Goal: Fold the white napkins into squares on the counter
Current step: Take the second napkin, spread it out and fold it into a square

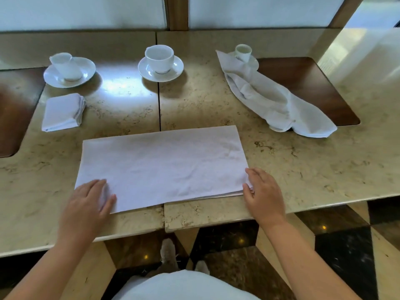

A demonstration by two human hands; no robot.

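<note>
Head view: both hands flat on half-folded napkin [162,165], counter [303,169].

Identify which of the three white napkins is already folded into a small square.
The folded napkin at far left, before the left cup; the others are a flat rectangle and a crumpled heap.

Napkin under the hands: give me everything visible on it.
The napkin under the hands is plain white cloth, folded into a long rectangle; layered edges show at its near right corner. It lies flat, lightly wrinkled, slightly skewed, across the seam between two slabs of the marble counter. The left hand rests on its near left corner, the right hand at its near right corner. Nothing else touches it.
</note>
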